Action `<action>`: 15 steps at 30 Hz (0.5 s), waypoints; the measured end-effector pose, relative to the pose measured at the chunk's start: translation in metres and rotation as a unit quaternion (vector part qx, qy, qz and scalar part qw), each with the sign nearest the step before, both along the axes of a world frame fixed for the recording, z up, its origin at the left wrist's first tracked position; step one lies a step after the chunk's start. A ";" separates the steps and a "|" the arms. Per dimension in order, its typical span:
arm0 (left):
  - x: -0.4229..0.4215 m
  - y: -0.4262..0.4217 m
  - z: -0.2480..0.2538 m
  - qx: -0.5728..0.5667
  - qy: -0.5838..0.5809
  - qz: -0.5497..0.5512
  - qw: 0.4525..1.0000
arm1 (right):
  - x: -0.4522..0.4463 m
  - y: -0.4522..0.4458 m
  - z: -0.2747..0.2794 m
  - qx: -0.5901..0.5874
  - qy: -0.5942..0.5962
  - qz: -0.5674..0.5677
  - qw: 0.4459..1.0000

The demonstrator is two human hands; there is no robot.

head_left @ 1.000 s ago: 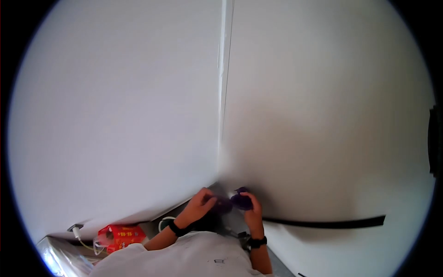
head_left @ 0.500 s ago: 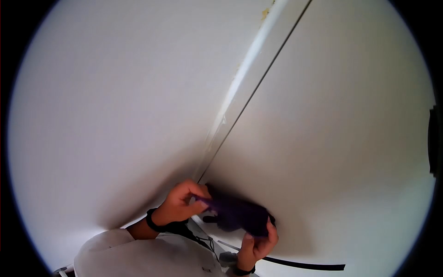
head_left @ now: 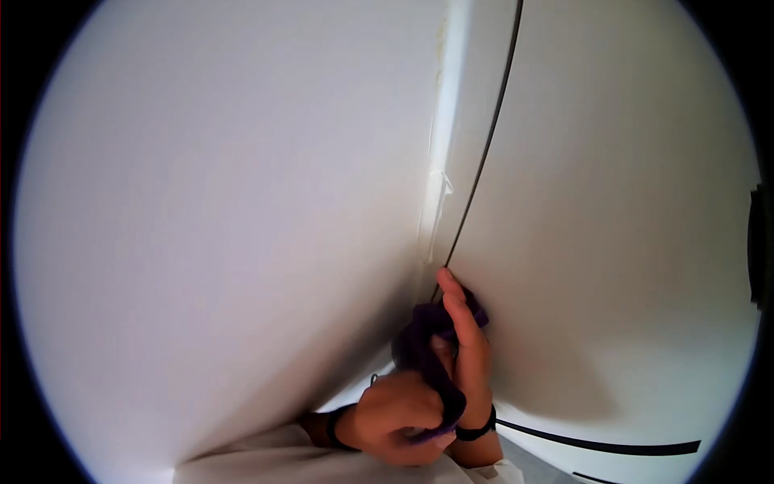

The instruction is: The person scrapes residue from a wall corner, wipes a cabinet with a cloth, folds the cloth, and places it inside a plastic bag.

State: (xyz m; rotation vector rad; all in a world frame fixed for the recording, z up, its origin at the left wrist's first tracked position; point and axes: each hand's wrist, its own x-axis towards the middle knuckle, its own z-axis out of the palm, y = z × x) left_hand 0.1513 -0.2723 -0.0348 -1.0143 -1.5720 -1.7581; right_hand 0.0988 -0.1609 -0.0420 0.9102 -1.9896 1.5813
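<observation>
A dark purple cloth (head_left: 418, 343) hangs bunched between my two hands, low in the corner of the walls. My left hand (head_left: 399, 415) is closed on one end of it, knuckles toward the camera. My right hand (head_left: 466, 339) holds the other part, its fingers pointing up near the dark seam of the right wall. Some of the cloth shows behind those fingers, close to the wall. Both wrists wear black bands. Parts of the fingers are hidden by the cloth and by the left hand.
White walls meet at a pale corner strip (head_left: 447, 105) with peeling bits. Right of it runs a thin dark seam (head_left: 484, 153). A black strip (head_left: 597, 445) crosses the lower right. My white shirt (head_left: 250, 464) is at the bottom.
The cloth was stretched between my hands and is now bunched. My hands have come together, the left one lower, the right one raised beside the seam. The view has turned.
</observation>
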 end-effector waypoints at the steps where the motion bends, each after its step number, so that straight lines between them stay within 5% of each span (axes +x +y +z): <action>1: 0.012 -0.007 0.001 -0.019 0.006 -0.001 1.000 | 0.011 -0.006 0.000 -0.009 0.016 0.004 1.000; 8: 0.126 -0.023 -0.027 0.013 -0.045 0.013 0.999 | 0.118 -0.028 -0.030 -0.036 -0.042 0.052 0.997; 15: 0.246 -0.049 -0.040 -0.015 -0.041 -0.109 0.993 | 0.246 -0.049 -0.050 -0.102 -0.038 0.113 0.988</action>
